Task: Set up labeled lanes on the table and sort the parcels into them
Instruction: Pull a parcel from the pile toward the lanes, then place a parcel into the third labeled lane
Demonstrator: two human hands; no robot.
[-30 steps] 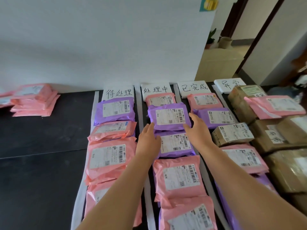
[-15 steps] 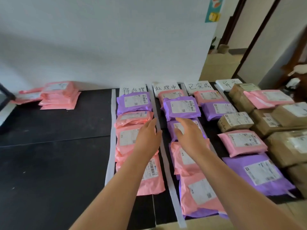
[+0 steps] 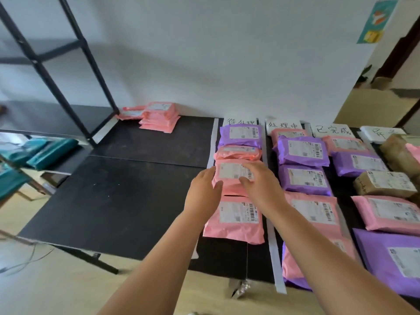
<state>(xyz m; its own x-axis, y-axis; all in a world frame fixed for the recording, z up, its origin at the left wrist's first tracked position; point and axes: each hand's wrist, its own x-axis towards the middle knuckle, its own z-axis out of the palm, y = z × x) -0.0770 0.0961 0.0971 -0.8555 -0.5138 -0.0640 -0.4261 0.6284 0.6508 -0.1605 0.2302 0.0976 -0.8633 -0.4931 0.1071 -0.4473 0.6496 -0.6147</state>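
Black table (image 3: 113,201) against a white wall, split into lanes by white tape strips (image 3: 271,223). Pink parcel (image 3: 229,176) third from the card in the leftmost lane. Poly mailer: judged light, soft and slick-skinned, likely to sag or slide if lifted by one corner. Best taken flat, at both side edges.

Left hand (image 3: 202,189) at its left edge, fingers (image 3: 209,173) nearly straight along the side, thumb lying on top. Right hand (image 3: 259,185) over its right half, fingers (image 3: 250,166) spread and laid flat across the printed label. No clamp visible from either hand. Cannot tell if any fingertips tuck beneath the edges.

Just beyond, crumpled pink mailer (image 3: 238,153), then purple mailer (image 3: 241,135) touching the handwritten lane card (image 3: 241,121). Nearer, larger pink mailer (image 3: 236,219) butting against the touched one. Well apart, at the wall, pink stack (image 3: 159,117).
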